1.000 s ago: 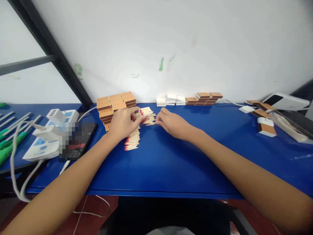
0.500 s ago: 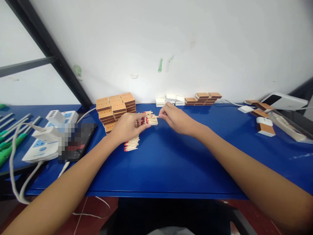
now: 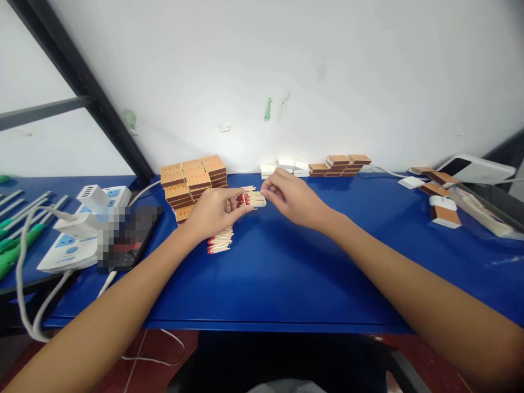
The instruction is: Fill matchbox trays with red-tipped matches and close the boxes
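Note:
Between the thumb and fingers of my left hand (image 3: 213,212) is a small white matchbox tray (image 3: 257,206) filled with red-tipped matches (image 3: 254,197). My right hand (image 3: 292,195) is at the tray's right end, its fingers pinched together by the match ends. Whether a match is in that pinch is too small to tell. Loose matches (image 3: 221,241) lie in a pile on the table below my left hand, and part of that pile is hidden behind it. Just beyond my left hand rises a stack of orange-brown matchboxes (image 3: 192,177).
White tray boxes (image 3: 285,165) and brown matchbox sleeves (image 3: 339,165) line the wall on the blue table (image 3: 295,284). At left are a power strip (image 3: 73,245), a phone (image 3: 141,240) and green-handled tools (image 3: 24,240). More sleeves (image 3: 445,216) and a white device (image 3: 475,167) sit right.
My right hand has moved slightly left, closer to the tray and its match ends. The tray has shifted a little in my left hand, which otherwise stays in place.

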Tool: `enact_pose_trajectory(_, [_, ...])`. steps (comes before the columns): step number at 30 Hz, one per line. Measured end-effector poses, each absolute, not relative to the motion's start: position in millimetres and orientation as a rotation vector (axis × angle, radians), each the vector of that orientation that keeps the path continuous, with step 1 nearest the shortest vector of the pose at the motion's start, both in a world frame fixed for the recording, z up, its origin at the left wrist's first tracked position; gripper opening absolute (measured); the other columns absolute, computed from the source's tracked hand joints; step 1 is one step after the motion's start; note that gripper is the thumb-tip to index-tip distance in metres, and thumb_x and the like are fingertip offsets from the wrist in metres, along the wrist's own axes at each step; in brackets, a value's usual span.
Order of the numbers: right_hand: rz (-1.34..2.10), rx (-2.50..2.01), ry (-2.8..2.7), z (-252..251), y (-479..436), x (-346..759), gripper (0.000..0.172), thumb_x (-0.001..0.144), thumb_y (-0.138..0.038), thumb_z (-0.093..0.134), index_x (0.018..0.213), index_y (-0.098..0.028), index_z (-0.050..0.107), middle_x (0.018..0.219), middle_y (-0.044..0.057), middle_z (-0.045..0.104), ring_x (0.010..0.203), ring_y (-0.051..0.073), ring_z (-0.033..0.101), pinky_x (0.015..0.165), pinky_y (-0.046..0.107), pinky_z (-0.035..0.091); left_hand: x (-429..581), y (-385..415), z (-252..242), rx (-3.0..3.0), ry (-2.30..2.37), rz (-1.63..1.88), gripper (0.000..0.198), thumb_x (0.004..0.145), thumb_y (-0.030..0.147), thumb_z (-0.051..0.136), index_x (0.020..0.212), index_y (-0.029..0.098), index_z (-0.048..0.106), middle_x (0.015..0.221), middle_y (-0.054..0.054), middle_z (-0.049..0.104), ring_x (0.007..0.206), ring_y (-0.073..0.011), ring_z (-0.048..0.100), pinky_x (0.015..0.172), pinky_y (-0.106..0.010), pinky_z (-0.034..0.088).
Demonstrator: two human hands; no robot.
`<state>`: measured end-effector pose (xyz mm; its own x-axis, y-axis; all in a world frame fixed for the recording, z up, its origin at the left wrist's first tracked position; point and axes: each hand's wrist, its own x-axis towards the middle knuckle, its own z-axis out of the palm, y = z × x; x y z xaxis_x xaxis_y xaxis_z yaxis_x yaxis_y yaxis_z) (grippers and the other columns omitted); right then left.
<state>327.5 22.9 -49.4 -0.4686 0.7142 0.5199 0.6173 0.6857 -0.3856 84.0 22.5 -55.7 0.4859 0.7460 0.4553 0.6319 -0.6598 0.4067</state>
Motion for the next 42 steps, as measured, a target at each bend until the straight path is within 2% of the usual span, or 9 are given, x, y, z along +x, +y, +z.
enact_pose_trajectory(4, [0.173, -1.045, -2.177, -58, 23, 325, 0.01, 0.101, -0.025, 0.055, 0.097, -0.019, 0.062, 0.093, 0.005, 0.058, 0.079, 0.018, 0.055, 0.073, 0.031, 0.041, 81, 26, -53, 2.505, 1.414, 1.014, 0.044, 0.092, 0.054, 0.07, 0.118, 0.02, 0.076, 0.071, 0.001, 0.072, 0.059, -0.014, 0.061, 0.062, -0.026, 0.043])
enact_pose_trajectory(7, [0.227, -1.085, -2.294, -72, 25, 319, 0.008, 0.099, -0.022, 0.058, 0.099, -0.019, 0.065, 0.098, 0.005, 0.058, 0.081, 0.017, 0.057, 0.075, 0.03, 0.042, 80, 27, -51, 2.476, 1.526, 1.044, 0.044, 0.092, 0.055, 0.07, 0.117, 0.02, 0.076, 0.07, 0.001, 0.072, 0.06, -0.0153, 0.063, 0.062, -0.027, 0.042])
enact_pose_trajectory(14, [0.274, -1.106, -2.415, -86, 28, 309, 0.011, 0.101, -0.018, 0.056, 0.105, -0.019, 0.066, 0.107, 0.006, 0.058, 0.087, 0.017, 0.059, 0.079, 0.03, 0.044, 80, 26, -50, 2.483, 1.544, 1.066, 0.038, 0.092, 0.054, 0.069, 0.11, 0.022, 0.078, 0.071, 0.001, 0.073, 0.06, -0.0153, 0.063, 0.063, -0.028, 0.043])
enact_pose_trajectory(19, [0.252, -1.067, -2.441, -85, 28, 308, 0.02, 0.103, -0.02, 0.054, 0.119, -0.021, 0.066, 0.112, 0.007, 0.058, 0.086, 0.017, 0.058, 0.08, 0.03, 0.044, 80, 26, -51, 2.492, 1.538, 1.052, 0.035, 0.093, 0.051, 0.069, 0.111, 0.022, 0.077, 0.071, 0.001, 0.074, 0.06, -0.0158, 0.063, 0.063, -0.028, 0.042])
enact_pose_trajectory(26, [0.287, -1.112, -2.432, -85, 30, 308, 0.01, 0.102, -0.02, 0.056, 0.103, -0.019, 0.065, 0.107, 0.006, 0.058, 0.086, 0.017, 0.058, 0.078, 0.028, 0.043, 79, 28, -52, 2.509, 1.55, 1.038, 0.041, 0.093, 0.055, 0.068, 0.114, 0.021, 0.076, 0.072, 0.0, 0.074, 0.062, -0.0166, 0.064, 0.064, -0.028, 0.044])
enact_pose_trajectory(38, [0.297, -1.296, -2.522, -74, 26, 315, 0.009, 0.103, -0.024, 0.057, 0.101, -0.019, 0.064, 0.106, 0.006, 0.059, 0.08, 0.017, 0.057, 0.07, 0.029, 0.038, 78, 28, -53, 2.512, 1.563, 0.979, 0.038, 0.092, 0.048, 0.07, 0.118, 0.021, 0.075, 0.075, 0.0, 0.075, 0.067, -0.0177, 0.065, 0.066, -0.029, 0.044])
enact_pose_trajectory(42, [0.308, -1.311, -2.523, -67, 25, 323, 0.008, 0.1, -0.027, 0.063, 0.098, -0.02, 0.063, 0.104, 0.006, 0.06, 0.081, 0.017, 0.057, 0.071, 0.029, 0.04, 77, 29, -54, 2.545, 1.544, 0.961, 0.035, 0.092, 0.049, 0.07, 0.113, 0.021, 0.076, 0.075, -0.001, 0.075, 0.066, -0.0184, 0.066, 0.066, -0.03, 0.044])
